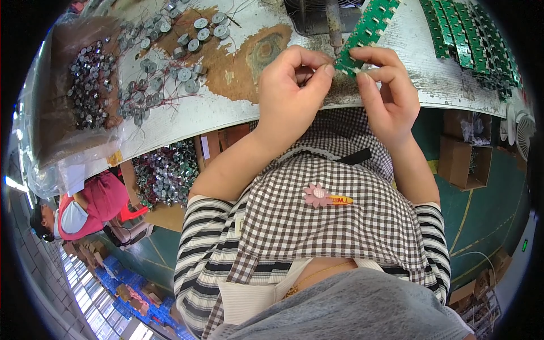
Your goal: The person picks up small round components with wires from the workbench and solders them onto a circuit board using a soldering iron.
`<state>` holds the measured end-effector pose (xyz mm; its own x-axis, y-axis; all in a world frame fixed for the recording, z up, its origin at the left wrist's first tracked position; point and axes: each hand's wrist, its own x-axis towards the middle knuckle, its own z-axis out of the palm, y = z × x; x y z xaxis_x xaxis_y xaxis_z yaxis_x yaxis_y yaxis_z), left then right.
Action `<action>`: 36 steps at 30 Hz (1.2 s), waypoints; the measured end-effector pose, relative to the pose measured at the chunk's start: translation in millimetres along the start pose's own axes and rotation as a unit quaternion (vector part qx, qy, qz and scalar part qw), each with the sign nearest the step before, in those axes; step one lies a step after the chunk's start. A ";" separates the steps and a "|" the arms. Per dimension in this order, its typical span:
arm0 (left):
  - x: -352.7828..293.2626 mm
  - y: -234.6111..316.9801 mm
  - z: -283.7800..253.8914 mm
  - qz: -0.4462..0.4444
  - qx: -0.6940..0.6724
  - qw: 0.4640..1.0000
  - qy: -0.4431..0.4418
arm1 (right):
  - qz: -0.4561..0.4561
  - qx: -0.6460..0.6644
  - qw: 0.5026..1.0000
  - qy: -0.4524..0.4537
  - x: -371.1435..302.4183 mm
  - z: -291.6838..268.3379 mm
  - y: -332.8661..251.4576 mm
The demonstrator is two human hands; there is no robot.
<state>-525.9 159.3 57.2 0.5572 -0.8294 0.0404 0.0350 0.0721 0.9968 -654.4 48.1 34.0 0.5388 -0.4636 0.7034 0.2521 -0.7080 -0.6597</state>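
Observation:
A long green circuit board (367,29) with rows of small pale parts slants up and away from the table's front edge. My right hand (391,93) has its fingers and thumb closed on the board's near right edge. My left hand (294,90) is pinched shut, thumb against forefinger, touching or almost touching the board's near left end. What sits in that pinch is hidden or too small to name. Just beyond my fingertips a metal rod (334,28), which looks like a soldering iron, points down beside the board.
Loose small round motors (192,44) with thin red wires lie on the white worn table (238,113), left. A plastic-lined box (54,85) of motors stands farther left. Stacked green boards (470,42) lie right. A black fan-like unit (311,14) stands behind the rod. A seated person (93,204) is at left.

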 end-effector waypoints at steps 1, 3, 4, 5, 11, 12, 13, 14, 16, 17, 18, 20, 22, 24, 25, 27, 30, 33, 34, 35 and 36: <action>1.0 1.4 0.7 0.000 -0.010 1.000 0.001 | 0.000 0.002 1.000 0.008 3.4 0.9 -0.3; 2.3 4.9 1.8 0.004 0.002 1.000 0.007 | -0.002 0.006 1.000 0.017 5.9 1.6 -0.8; 2.4 5.8 2.0 0.009 0.014 1.000 0.013 | -0.006 0.000 1.000 0.015 5.4 1.1 -1.9; 1.3 5.6 1.6 0.010 0.014 1.000 0.014 | -0.012 -0.004 1.000 0.014 5.2 0.7 -2.4; -6.2 -0.9 -1.7 -0.002 0.027 1.000 0.000 | 0.004 0.004 1.000 -0.001 -6.4 0.5 -4.2; -6.3 -1.7 -2.0 0.004 0.018 1.000 -0.003 | 0.014 0.014 1.000 0.000 -7.0 0.8 -4.2; -6.2 -1.9 -2.3 0.011 0.008 1.000 -0.007 | 0.013 0.013 1.000 0.000 -7.4 0.9 -4.0; -5.5 -1.5 -2.5 0.011 0.008 1.000 -0.007 | 0.008 0.012 1.000 0.002 -7.5 0.9 -3.3; -3.3 0.1 -2.7 0.000 0.011 1.000 -0.006 | 0.002 0.010 1.000 0.004 -6.8 1.2 -3.2; -2.6 -0.2 -2.5 0.001 0.011 1.000 -0.005 | 0.002 0.011 1.000 0.007 -6.2 1.9 -3.5; -1.8 -0.5 -1.9 0.001 0.018 1.000 -0.001 | 0.001 0.011 1.000 0.010 -5.8 2.5 -3.7; -0.6 -0.6 -1.0 0.001 0.024 1.000 0.004 | 0.009 0.010 1.000 0.014 -6.2 3.5 -3.5; 1.0 0.1 -0.1 0.003 0.035 0.999 0.006 | 0.017 0.008 1.000 0.018 -4.5 4.4 -2.4; 5.3 1.2 0.9 0.017 0.032 0.999 0.012 | -0.011 -0.014 0.999 0.027 0.8 5.1 -1.2; 6.5 1.5 1.4 0.031 0.029 0.999 0.017 | -0.011 -0.014 0.999 0.026 1.7 4.8 -2.7; 6.4 0.5 1.7 0.036 0.035 0.999 0.021 | -0.008 -0.015 1.000 0.025 3.8 4.4 -4.0; 1.9 -3.6 -1.1 0.031 0.047 0.998 0.010 | 0.009 -0.011 1.000 0.019 -6.2 5.4 -6.5; -1.4 -8.9 -4.6 0.023 0.061 0.998 -0.002 | 0.016 -0.001 1.000 0.021 -7.0 8.2 -7.5; -2.1 -10.7 -4.8 0.025 0.069 0.997 -0.003 | 0.013 -0.009 1.000 0.024 -8.7 8.5 -9.7; -1.8 -13.2 -6.3 0.035 0.090 0.995 -0.005 | 0.008 -0.013 1.000 0.026 -9.7 9.5 -11.5; -1.4 -11.2 -6.6 0.033 0.093 0.995 -0.016 | 0.012 -0.031 0.999 0.032 -11.7 8.7 -13.9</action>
<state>-521.6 163.4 45.6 0.5270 -0.8433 0.1059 -0.1574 0.0256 0.9872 -657.2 68.0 32.7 0.4907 -0.5125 0.7047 0.1888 -0.7270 -0.6601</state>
